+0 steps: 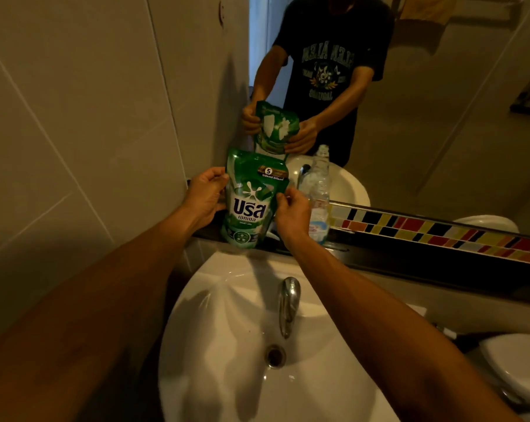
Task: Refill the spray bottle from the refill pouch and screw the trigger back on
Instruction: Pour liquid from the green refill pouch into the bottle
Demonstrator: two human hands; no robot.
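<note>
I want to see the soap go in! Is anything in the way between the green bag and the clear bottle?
Nothing visible is. The green pouch, held by the left hand and right hand, is right beside the clear bottle on the ledge. Only the right hand sits partly between them. I cannot tell whether the bottle's top is open.

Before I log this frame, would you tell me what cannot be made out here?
All in the head view:
- Refill pouch: whether its top is opened; dim light and the left hand and right hand gripping its sides.
- Clear bottle: its base, behind the right hand; whether it holds liquid.
- Spray trigger: nowhere in view.
- Sink: near rim, cut off by the bottom edge.
</note>
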